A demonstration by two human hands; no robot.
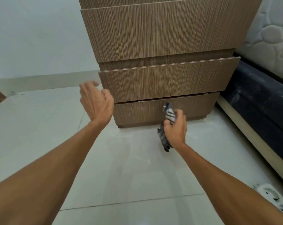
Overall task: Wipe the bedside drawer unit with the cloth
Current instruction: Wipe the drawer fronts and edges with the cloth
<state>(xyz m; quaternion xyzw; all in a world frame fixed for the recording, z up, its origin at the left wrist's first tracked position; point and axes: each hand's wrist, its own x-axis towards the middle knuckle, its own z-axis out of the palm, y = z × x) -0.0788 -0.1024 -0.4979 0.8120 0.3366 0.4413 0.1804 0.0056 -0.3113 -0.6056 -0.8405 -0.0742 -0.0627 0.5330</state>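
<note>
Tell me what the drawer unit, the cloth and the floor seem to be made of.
Drawer unit: probably laminated board, matte brown, with fine printed grain and chipped pale edges. Cloth: soft fabric, dark with white stripes, bunched in the right hand. Floor: likely glazed tile, pale and slightly glossy, with joint lines.

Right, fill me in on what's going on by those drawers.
A person is cleaning a wooden bedside drawer unit from the floor. The right hand has a dark striped cloth bunched in its grip, against the front of the bottom drawer. The left hand is open and empty, beside the unit's left edge. The middle drawer stands slightly pulled out.
</note>
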